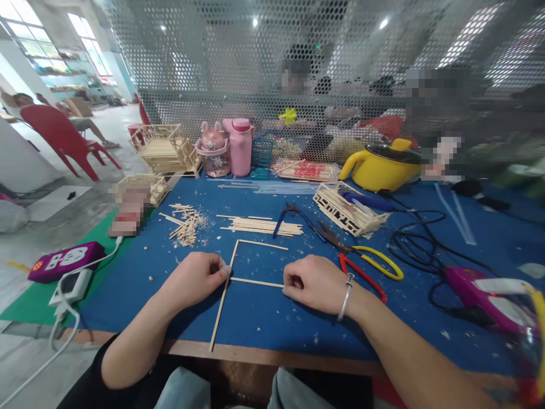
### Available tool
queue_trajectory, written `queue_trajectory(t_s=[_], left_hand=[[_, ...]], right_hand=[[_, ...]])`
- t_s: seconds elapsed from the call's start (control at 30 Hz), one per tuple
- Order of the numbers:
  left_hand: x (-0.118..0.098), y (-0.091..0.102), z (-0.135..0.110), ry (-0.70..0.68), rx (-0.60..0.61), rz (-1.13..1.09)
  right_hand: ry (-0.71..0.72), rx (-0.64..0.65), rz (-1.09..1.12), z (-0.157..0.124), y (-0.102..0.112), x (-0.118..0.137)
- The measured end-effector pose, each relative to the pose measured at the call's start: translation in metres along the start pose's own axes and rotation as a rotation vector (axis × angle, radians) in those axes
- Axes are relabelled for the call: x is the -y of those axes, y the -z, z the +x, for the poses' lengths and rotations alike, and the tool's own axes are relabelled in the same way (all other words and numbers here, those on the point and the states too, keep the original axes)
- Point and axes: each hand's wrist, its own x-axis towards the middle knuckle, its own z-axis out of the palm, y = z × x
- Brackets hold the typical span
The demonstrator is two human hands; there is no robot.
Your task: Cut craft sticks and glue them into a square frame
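My left hand (198,278) rests on the blue table (264,318), its fingers pinched where a short cross stick (256,282) meets a long upright stick (222,301). My right hand (313,282), a bracelet on its wrist, is curled with fingers pressed on the cross stick's right end. Another thin stick (263,244) runs from the top of the long stick to the right, making a partial frame.
A bundle of sticks (264,226), stick scraps (186,226), pliers (293,215) and yellow and red-handled cutters (366,258) lie beyond the hands. A glue gun (481,292) with black cable (415,244) lies at right. Stick models (347,210), bottles (240,146) and a yellow pot (383,165) stand farther back.
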Motion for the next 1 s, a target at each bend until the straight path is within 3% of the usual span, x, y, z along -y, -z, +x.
queue_trajectory(t_s=[0.37,0.57,0.63,1.0], left_hand=[[0.000,-0.001,-0.001,-0.031,-0.007,0.001],[-0.001,-0.001,0.000,-0.055,-0.091,-0.033],[-0.001,0.000,0.000,-0.055,-0.129,-0.047],[0.001,0.000,0.002,-0.009,-0.169,-0.047]], right_hand=[[0.026,-0.036,0.099,0.000,0.002,-0.008],[-0.089,-0.355,0.197,0.009,0.002,-0.031],[-0.092,-0.408,0.225,0.014,-0.002,-0.033],[-0.106,-0.382,0.273,0.022,-0.014,-0.033]])
